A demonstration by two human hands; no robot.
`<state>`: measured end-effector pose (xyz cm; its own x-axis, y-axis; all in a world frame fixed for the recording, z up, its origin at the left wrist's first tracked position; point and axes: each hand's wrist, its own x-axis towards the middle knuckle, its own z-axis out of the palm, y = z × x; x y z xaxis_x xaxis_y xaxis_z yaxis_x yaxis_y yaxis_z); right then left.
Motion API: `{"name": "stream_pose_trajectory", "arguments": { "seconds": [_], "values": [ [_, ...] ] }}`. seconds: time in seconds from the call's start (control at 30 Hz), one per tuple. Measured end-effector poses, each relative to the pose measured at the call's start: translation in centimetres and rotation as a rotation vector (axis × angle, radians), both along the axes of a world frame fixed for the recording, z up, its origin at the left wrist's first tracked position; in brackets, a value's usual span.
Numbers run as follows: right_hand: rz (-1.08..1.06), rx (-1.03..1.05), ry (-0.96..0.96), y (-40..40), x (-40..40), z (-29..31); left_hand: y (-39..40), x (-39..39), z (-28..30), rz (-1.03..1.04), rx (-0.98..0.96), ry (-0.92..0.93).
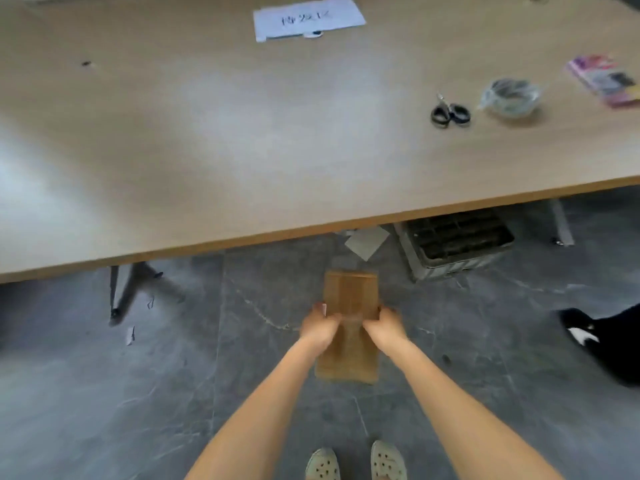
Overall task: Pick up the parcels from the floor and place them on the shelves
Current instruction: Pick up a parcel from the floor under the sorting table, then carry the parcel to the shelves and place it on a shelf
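Parcel (349,306) pinched by both hands' grip (320,327) (382,329), grey tile floor (138,393), wooden table (242,133)

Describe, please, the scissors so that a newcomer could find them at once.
Start at the wide wooden table and look to its right side. The scissors lie flat there, just left of a clear tape roll. Their two black handle loops set them apart.
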<state>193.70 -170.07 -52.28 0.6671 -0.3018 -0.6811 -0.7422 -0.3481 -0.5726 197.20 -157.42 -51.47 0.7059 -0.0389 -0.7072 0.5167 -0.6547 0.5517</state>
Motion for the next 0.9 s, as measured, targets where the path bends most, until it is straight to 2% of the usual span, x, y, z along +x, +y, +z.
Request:
{"name": "stream_pose_trajectory", "arguments": {
  "seconds": [0.13, 0.3, 0.6, 0.77, 0.9],
  "values": [
    [-0.145, 0.020, 0.027, -1.1, -3.9, 9.2, -1.4, -3.2, 8.6, -0.074, -0.038, 0.008],
    [-0.369, 0.025, -0.048, -1.1, -9.5, 16.5, -2.6, -7.2, 17.2, -0.154, -0.110, 0.036],
    [-0.751, 0.154, -0.306, 1.1, -23.4, 26.1, -2.5, -16.2, 26.7, -0.361, -0.205, 0.018],
    [-0.866, 0.121, -0.437, 1.9, -31.9, 30.0, -3.3, -22.4, 30.1, -0.577, -0.187, 0.030],
    [-1.058, 0.162, -0.529, 2.0, -38.8, 32.4, -5.3, -28.1, 32.3, -0.760, -0.199, -0.016]
  ]
}}
